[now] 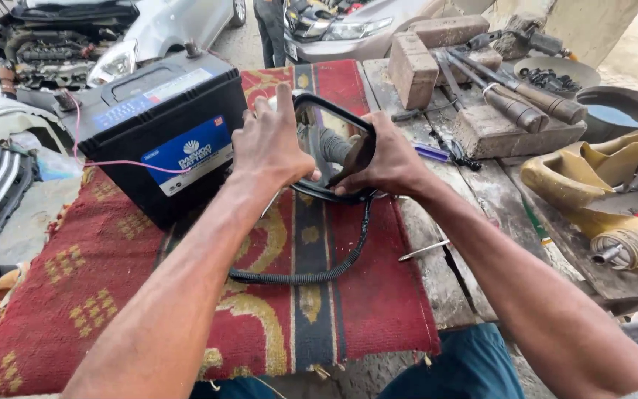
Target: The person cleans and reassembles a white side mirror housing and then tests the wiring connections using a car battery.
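Both hands hold a black car side mirror (331,140) upright over a red patterned rug (97,295). My left hand (269,144) grips the mirror's left edge with fingers spread up along the frame. My right hand (387,159) clasps its right side and lower rim. The glass reflects a grey shape. A black corrugated cable (311,275) hangs from the mirror's underside and curls across the rug.
A black car battery (162,133) with a pink wire stands on the rug just left of the hands. Wooden blocks (412,68), hammers (515,103) and a dark bowl (618,111) crowd the bench to the right. A yellowed plastic part (592,192) lies at the right edge. Open-hooded cars stand behind.
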